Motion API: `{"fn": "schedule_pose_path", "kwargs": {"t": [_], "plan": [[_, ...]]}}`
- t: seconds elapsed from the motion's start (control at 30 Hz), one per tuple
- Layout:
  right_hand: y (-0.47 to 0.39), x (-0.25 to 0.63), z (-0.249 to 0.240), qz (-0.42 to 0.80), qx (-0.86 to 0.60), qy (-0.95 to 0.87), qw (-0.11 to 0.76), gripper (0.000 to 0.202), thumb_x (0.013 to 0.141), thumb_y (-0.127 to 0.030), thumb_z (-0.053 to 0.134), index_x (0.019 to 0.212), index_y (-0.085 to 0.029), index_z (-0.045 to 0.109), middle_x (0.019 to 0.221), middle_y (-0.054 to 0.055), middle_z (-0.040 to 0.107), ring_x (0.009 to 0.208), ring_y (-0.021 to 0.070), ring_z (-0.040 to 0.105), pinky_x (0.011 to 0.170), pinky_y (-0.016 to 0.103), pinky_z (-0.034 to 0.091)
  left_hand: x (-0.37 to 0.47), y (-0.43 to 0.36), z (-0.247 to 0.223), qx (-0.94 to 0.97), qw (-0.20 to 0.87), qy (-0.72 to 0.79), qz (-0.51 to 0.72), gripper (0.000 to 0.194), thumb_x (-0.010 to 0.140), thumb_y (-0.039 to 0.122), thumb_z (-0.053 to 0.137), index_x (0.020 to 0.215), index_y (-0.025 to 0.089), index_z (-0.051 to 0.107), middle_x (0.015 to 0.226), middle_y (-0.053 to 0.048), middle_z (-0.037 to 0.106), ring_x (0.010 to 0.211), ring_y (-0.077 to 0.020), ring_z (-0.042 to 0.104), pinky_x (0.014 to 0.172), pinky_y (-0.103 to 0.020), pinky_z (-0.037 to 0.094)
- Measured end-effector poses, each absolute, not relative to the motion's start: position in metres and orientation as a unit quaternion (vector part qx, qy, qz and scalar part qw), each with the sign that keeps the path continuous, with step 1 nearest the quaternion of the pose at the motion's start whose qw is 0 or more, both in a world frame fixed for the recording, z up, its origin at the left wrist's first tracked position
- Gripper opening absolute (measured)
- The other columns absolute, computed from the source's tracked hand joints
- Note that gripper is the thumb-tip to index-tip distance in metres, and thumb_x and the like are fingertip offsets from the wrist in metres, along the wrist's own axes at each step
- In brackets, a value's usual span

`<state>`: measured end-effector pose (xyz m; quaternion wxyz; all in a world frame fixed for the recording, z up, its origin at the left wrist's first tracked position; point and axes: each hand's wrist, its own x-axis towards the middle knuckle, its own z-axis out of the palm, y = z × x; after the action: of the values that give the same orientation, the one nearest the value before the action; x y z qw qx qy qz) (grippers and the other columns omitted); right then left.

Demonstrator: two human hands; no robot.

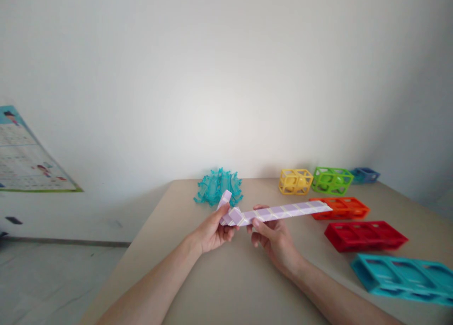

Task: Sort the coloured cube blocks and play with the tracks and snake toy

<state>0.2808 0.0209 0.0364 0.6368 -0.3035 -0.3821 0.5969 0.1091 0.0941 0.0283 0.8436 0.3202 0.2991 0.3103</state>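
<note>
Above the table I hold a lilac and white snake puzzle [288, 211], a chain of wedge-shaped segments. Its left end is folded into a bent cluster with one piece sticking up; the rest runs straight out to the right. My left hand [215, 229] is closed around the folded end, thumb on top. My right hand [274, 237] pinches the straight part near its left end, thumb in front and fingers partly hidden behind. Beyond my left hand lies a pile of translucent teal plastic pieces [216, 186], close to the wall.
On the right of the table [219, 287] stand open-frame plastic blocks: yellow [296, 181], green [331, 180], blue [366, 175], orange [341, 208], red [366, 236] and turquoise [406, 278]. A white wall rises behind. A poster [31, 160] hangs at the left.
</note>
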Motion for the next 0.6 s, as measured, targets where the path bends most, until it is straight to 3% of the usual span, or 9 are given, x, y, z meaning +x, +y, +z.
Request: {"fn": "schedule_pose_path", "kwargs": {"t": [0.17, 0.3, 0.37, 0.47, 0.6], "plan": [[0.022, 0.281, 0.039, 0.599, -0.301, -0.37, 0.643, 0.034, 0.07, -0.029, 0.08, 0.093, -0.018, 0.059, 0.072, 0.001, 0.065, 0.065, 0.0136, 0.058, 0.051, 0.022, 0.047, 0.113, 0.092, 0.028, 0.383, 0.805, 0.273, 0.362, 0.045, 0.076, 0.05, 0.068, 0.095, 0.009, 0.061, 0.082, -0.013, 0.072, 0.062, -0.0179, 0.068, 0.057, -0.027, 0.056], [0.02, 0.283, 0.046, 0.605, -0.316, -0.354, 0.639, 0.034, 0.067, -0.032, 0.081, 0.089, -0.017, 0.06, 0.064, -0.001, 0.062, 0.057, 0.0117, 0.056, 0.052, 0.022, 0.046, 0.11, 0.09, 0.039, 0.483, 0.639, 0.305, 0.514, 0.048, 0.071, 0.032, 0.078, 0.114, 0.019, 0.059, 0.105, -0.009, 0.07, 0.096, -0.0213, 0.065, 0.08, -0.028, 0.05], [0.019, 0.282, 0.048, 0.616, -0.325, -0.353, 0.625, 0.036, 0.066, -0.034, 0.082, 0.088, -0.017, 0.06, 0.06, -0.002, 0.061, 0.053, 0.0114, 0.054, 0.05, 0.023, 0.045, 0.105, 0.086, 0.046, 0.572, 0.556, 0.292, 0.528, 0.044, 0.073, 0.031, 0.075, 0.114, 0.02, 0.063, 0.114, -0.009, 0.067, 0.11, -0.024, 0.058, 0.091, -0.03, 0.044], [0.018, 0.28, 0.047, 0.634, -0.327, -0.352, 0.607, 0.037, 0.066, -0.035, 0.081, 0.09, -0.016, 0.059, 0.059, -0.002, 0.06, 0.052, 0.0115, 0.053, 0.049, 0.023, 0.044, 0.1, 0.078, 0.052, 0.692, 0.498, 0.229, 0.47, 0.034, 0.077, 0.036, 0.069, 0.102, 0.015, 0.071, 0.104, -0.012, 0.068, 0.105, -0.0268, 0.059, 0.095, -0.033, 0.04], [0.021, 0.279, 0.044, 0.625, -0.336, -0.343, 0.616, 0.039, 0.063, -0.031, 0.084, 0.088, -0.016, 0.059, 0.061, -0.002, 0.06, 0.054, 0.0111, 0.053, 0.05, 0.022, 0.044, 0.102, 0.071, 0.05, 0.732, 0.485, 0.233, 0.418, 0.029, 0.076, 0.035, 0.07, 0.095, 0.013, 0.072, 0.09, -0.011, 0.066, 0.082, -0.0215, 0.06, 0.074, -0.028, 0.045]]}}
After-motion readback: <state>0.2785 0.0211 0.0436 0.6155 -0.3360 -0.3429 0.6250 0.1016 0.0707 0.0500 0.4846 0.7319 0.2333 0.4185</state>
